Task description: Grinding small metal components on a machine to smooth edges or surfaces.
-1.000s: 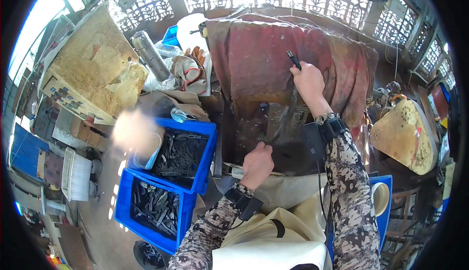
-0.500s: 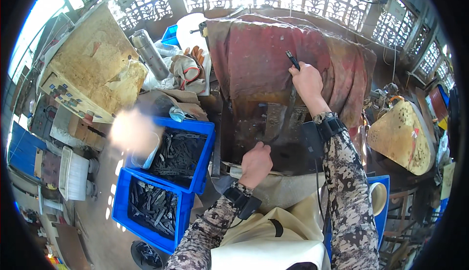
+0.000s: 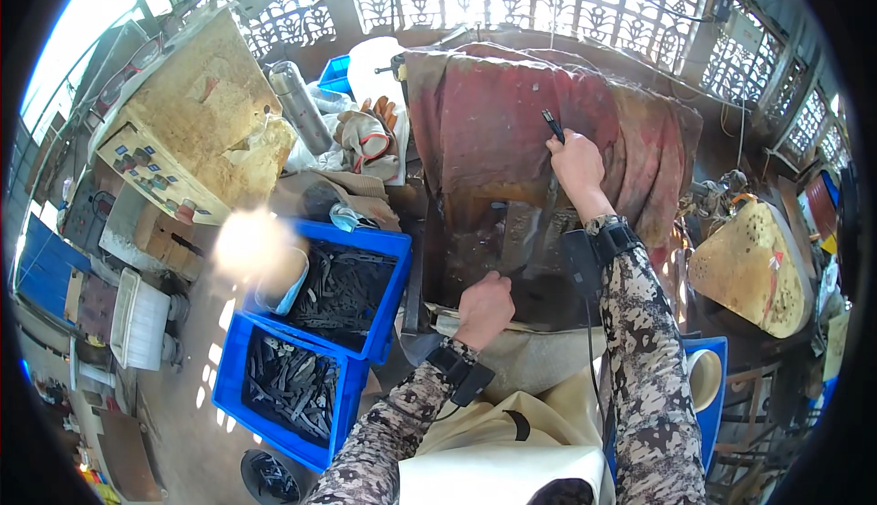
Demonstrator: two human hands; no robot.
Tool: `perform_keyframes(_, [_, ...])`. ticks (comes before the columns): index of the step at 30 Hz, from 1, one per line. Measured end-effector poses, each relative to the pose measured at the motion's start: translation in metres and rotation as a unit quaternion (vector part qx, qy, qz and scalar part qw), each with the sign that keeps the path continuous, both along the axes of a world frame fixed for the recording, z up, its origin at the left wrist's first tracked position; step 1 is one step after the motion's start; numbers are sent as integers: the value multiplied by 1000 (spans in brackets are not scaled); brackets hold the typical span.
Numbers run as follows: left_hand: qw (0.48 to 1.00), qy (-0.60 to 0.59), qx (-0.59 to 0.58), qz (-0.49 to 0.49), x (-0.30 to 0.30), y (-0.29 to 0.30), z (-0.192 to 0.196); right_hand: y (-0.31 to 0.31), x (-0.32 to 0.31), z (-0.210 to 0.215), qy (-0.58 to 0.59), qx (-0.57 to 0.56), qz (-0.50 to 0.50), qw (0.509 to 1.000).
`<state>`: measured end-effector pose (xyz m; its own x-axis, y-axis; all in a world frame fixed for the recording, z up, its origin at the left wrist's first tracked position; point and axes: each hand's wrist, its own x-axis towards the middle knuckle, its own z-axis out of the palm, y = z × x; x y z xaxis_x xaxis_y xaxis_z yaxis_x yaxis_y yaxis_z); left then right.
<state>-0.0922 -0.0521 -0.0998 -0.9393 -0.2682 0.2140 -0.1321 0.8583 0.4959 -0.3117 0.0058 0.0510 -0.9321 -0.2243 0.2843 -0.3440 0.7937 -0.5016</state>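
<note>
My right hand is raised in front of the red cloth, its fingers closed around a few thin dark metal strips that point up and away. Lower and to the left, my left hand is curled closed above the near edge of a wet, dark trough. A dark tip shows just past its fingers, but what it grips is mostly hidden. The stained red cloth hangs over the machine behind the trough. Left of my left hand, two blue crates hold many dark strips.
A round bucket with more strips stands below the crates. Work gloves and a metal cylinder lie at the back left, beside a stained yellowish cabinet. On the right are a yellowish wedge-shaped block and a blue bin.
The view has shifted, so most surroundings sit slightly lower and further right. Both hands stay closed in nearly the same places, and the strips in my right hand have dipped slightly.
</note>
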Motion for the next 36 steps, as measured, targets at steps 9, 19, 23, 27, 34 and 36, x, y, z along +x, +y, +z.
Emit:
perform_keyframes(9, [999,-28,-18,1,-2,6,5,6,4,5,37,-3,2,999])
perform_keyframes(19, [995,67,36,59,9,5,6,23,37,4,60,14,37,997])
perform_keyframes(23, [972,209,88,63,9,-9,-4,53,82,-1,25,-44,49,998])
perform_keyframes(27, [959,209,176,73,10,-16,1,102,162,-14,93,-103,142,980])
perform_keyframes(34, [963,263,-33,41,-1,-25,13,172,255,-80,70,-62,264,960])
perform_keyframes(36, [987,153,-56,-7,-7,-29,16,184,268,-93,91,-51,302,948])
